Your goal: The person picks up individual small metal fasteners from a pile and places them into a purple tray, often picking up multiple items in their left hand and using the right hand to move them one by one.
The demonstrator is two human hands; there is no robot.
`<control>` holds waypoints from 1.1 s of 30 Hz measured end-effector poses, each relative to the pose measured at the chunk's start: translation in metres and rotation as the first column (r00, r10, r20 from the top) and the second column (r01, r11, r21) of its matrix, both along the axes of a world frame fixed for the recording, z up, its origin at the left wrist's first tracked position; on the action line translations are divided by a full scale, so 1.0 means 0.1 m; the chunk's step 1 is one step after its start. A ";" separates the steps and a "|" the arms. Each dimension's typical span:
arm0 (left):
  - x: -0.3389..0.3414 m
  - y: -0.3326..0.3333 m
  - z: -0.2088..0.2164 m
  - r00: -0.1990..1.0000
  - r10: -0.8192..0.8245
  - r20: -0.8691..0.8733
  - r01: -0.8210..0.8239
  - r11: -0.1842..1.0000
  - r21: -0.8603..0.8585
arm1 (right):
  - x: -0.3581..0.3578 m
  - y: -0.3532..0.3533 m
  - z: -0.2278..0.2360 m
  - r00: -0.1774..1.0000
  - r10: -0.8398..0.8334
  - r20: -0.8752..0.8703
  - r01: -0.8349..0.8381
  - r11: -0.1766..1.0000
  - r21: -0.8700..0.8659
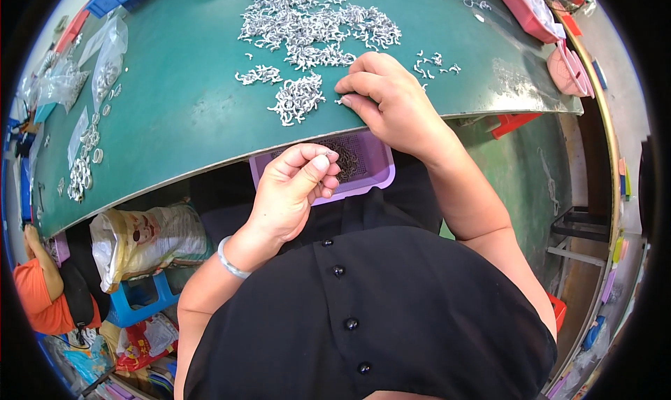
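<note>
My left hand point(290, 187) is closed in a pinch above a purple basket point(381, 180); a tiny bit of something shows at its fingertips, too small to name. Dark small pieces point(344, 163) lie in the basket, partly hidden by that hand. At the table's near edge, my right hand point(391, 99) has thumb and fingers drawn together, with a small whitish piece point(339, 101) at the thumb tip. Just left of it sits a small heap of curved silver-white pieces point(299, 98). Beyond lies a much larger pile point(300, 15) of the same pieces.
The green table point(189, 85) carries scattered pieces point(435, 63) on the right and white rings point(87, 155) with plastic bags point(108, 61) on the left. Pink bins point(566, 71) stand at the right edge. Below left are a sack point(157, 236), a blue stool point(143, 302) and another person's orange sleeve point(38, 295).
</note>
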State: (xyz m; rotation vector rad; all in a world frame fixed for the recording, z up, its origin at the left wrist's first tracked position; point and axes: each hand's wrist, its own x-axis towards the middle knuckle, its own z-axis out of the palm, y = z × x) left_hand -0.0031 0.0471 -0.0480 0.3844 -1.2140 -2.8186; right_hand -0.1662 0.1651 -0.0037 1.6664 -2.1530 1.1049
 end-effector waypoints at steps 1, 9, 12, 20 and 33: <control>0.00 0.00 -0.01 1.000 0.000 0.000 0.000 1.000 0.000 | 0.00 0.00 0.00 1.000 -0.007 -0.003 0.007 1.000 0.001; 0.01 0.01 -0.05 1.000 0.007 -0.025 -0.008 1.000 -0.022 | 0.01 0.00 -0.01 1.000 -0.001 -0.022 0.001 1.000 -0.001; 0.02 0.00 -0.05 0.999 -0.005 -0.043 0.005 1.000 0.005 | 0.01 0.00 -0.02 0.999 0.006 -0.047 -0.006 1.000 0.012; 0.01 0.02 0.08 0.999 0.010 -0.035 -0.008 0.998 0.060 | 0.05 0.03 -0.02 0.986 0.090 0.139 -0.078 0.993 -0.092; 0.01 -0.05 0.09 0.990 -0.064 -0.126 0.090 0.973 0.211 | 0.19 0.04 0.00 0.950 0.246 0.191 -0.208 0.957 -0.200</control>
